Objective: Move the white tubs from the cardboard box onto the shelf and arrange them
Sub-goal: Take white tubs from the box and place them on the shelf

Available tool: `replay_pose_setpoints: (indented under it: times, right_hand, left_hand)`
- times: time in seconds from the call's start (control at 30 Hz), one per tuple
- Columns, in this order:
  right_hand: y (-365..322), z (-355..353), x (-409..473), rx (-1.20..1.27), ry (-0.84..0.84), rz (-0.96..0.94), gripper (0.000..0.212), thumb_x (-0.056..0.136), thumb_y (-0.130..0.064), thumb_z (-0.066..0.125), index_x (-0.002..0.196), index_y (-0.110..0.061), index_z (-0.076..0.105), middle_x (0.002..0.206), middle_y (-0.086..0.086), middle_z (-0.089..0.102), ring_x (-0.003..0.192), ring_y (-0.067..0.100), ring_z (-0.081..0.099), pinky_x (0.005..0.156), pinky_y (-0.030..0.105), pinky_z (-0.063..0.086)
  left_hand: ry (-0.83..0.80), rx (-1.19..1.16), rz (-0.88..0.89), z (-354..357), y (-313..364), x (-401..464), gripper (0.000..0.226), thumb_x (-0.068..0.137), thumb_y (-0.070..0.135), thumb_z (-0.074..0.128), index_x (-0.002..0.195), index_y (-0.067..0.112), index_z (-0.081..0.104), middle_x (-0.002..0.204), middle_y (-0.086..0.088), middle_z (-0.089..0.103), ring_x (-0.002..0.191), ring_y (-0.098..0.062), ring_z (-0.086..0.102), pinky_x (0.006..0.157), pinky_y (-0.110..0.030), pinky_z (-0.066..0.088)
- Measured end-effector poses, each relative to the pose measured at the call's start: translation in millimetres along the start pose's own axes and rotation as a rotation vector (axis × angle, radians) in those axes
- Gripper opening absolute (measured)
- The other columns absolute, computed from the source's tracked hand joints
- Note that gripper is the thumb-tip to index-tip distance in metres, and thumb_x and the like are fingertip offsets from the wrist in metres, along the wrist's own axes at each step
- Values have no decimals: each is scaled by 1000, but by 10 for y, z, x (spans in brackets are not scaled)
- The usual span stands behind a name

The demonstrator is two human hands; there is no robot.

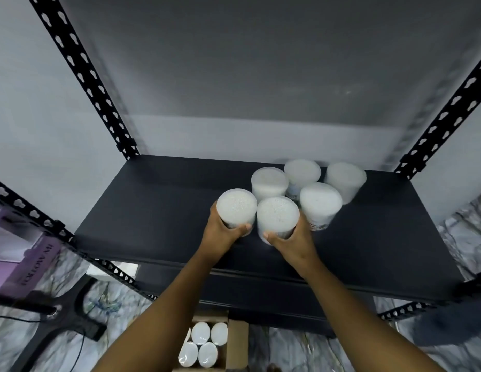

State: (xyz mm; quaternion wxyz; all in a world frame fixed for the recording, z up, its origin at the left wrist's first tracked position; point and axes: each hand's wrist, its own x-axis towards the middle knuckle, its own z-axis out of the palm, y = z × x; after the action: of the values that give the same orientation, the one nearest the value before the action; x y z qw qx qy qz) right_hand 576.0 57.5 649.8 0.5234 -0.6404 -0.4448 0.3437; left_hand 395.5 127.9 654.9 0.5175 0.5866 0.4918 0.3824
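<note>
Dark shelf point(159, 210) holds 4 tubs — your left hand point(223, 232) and right hand point(290, 241) each wrap fingers round 1 more, so set both down flat, snug beside them.

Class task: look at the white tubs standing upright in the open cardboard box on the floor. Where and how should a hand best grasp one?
Probably from above: only the round lids show, packed close inside the cardboard box. Grip the rim just under the lid, lifting straight up.

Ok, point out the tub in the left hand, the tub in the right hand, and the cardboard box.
left-hand tub point(236, 205), head view, on its lid
right-hand tub point(277, 214), head view, on its lid
cardboard box point(237, 342), head view, on its right flap
</note>
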Motion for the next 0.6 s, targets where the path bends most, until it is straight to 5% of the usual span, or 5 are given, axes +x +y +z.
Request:
replay_pose_setpoints:
  times: [0.4, 0.6]
  right_hand:
    - [-20, 175, 284, -29, 52, 8, 89, 59, -20, 87, 135, -22, 41, 132, -5, 49, 120, 8, 48, 96, 26, 45]
    - [-110, 196, 326, -32, 47, 22, 83, 65, -11, 85, 133, -24, 39, 125, -11, 46, 115, 4, 45, 83, 8, 37]
  left_hand:
    - [-6, 67, -8, -87, 13, 269, 94, 71, 17, 83, 140, 24, 20, 130, 6, 41, 110, -8, 49, 64, -5, 48]
    - [-25, 75, -10, -140, 8, 319, 97, 68, 25, 85, 139, 32, 19, 134, 6, 41, 118, -10, 48, 68, -8, 49]
